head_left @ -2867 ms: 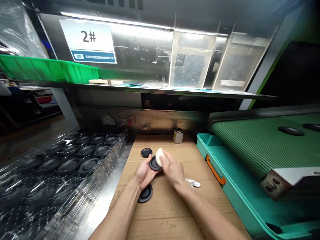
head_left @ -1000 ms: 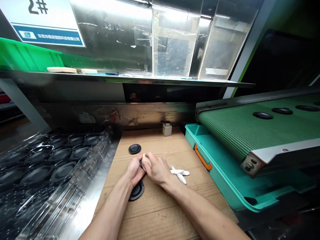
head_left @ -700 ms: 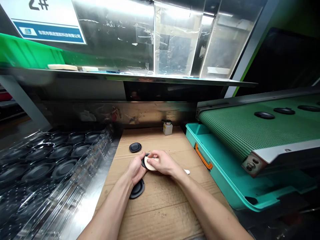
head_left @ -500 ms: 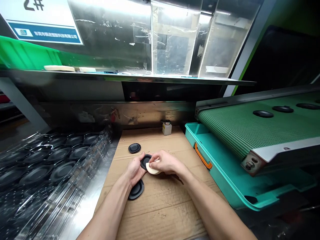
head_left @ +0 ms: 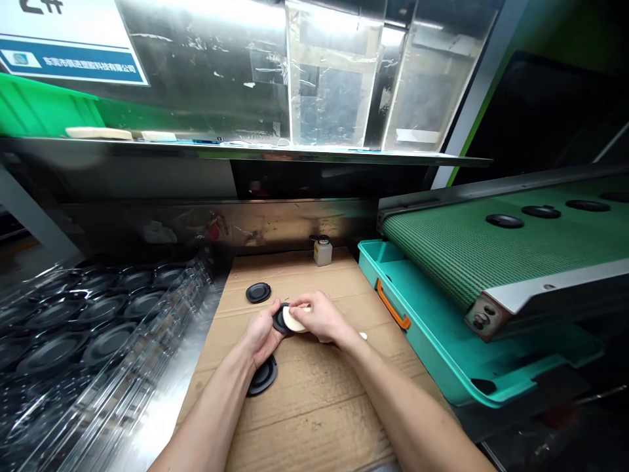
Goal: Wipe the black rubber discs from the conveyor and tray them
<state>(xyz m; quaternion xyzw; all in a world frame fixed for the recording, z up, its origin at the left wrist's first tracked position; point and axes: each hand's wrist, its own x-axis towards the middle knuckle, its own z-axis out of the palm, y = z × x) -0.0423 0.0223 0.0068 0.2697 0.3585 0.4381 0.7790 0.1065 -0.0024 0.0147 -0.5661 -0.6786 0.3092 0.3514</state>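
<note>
My left hand [head_left: 260,335] is closed around the edge of a round black plastic lid-like part [head_left: 278,319], held above the cardboard sheet [head_left: 314,400]. Pinched in my right hand [head_left: 323,317] is a round cream-white pad [head_left: 291,320], which lies against the black part and covers its right side. One more black round part [head_left: 258,292] lies on the cardboard beyond my left hand. Another black part [head_left: 263,376] lies nearer, half under my left wrist. A small white thing [head_left: 363,335] shows beside my right forearm; its kind is unclear.
A small white bottle [head_left: 323,252] stands at the cardboard's back edge. On the right, a teal tray [head_left: 427,354] sits below a green conveyor belt [head_left: 442,236] carrying several black parts. Clear plastic trays [head_left: 105,387] with many black parts lie left. A metal shelf [head_left: 275,152] runs above.
The white pad has moved up and over more of the black part, with my right hand turning slightly. The small white thing by my right forearm has come into view. The camera has shifted slightly.
</note>
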